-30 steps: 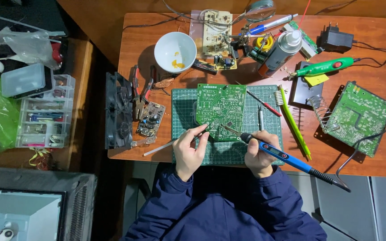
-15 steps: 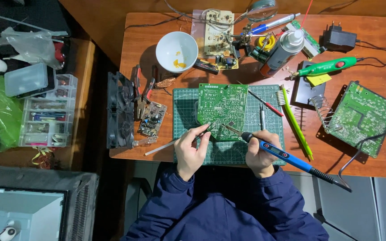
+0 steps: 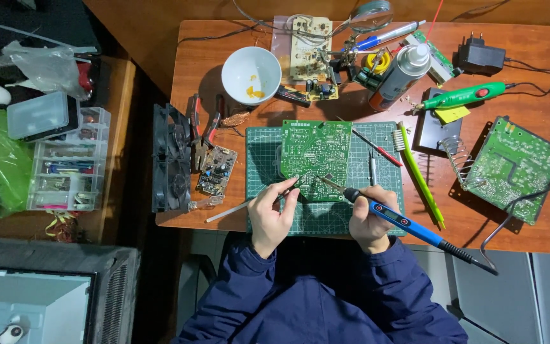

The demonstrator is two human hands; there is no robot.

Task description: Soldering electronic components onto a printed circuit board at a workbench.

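Note:
A green circuit board point(image 3: 316, 158) lies on a dark green cutting mat point(image 3: 262, 159) at the table's near edge. My left hand point(image 3: 274, 213) pinches thin metal tweezers point(image 3: 237, 207) whose tips reach the board's lower edge. My right hand point(image 3: 369, 216) grips a blue soldering iron point(image 3: 408, 224); its tip rests on the same lower part of the board, close to the tweezer tips.
A white bowl point(image 3: 251, 74), a beige circuit board point(image 3: 310, 44), a spray can point(image 3: 401, 73), a green rotary tool point(image 3: 463, 97), a second green board point(image 3: 514, 167), a coil stand point(image 3: 456, 156), pliers point(image 3: 200, 124), a black fan point(image 3: 167, 159) and a parts organiser point(image 3: 65, 159) surround the mat.
Both hands hold nearly the same pose over the board's lower edge. The camera view has shifted slightly.

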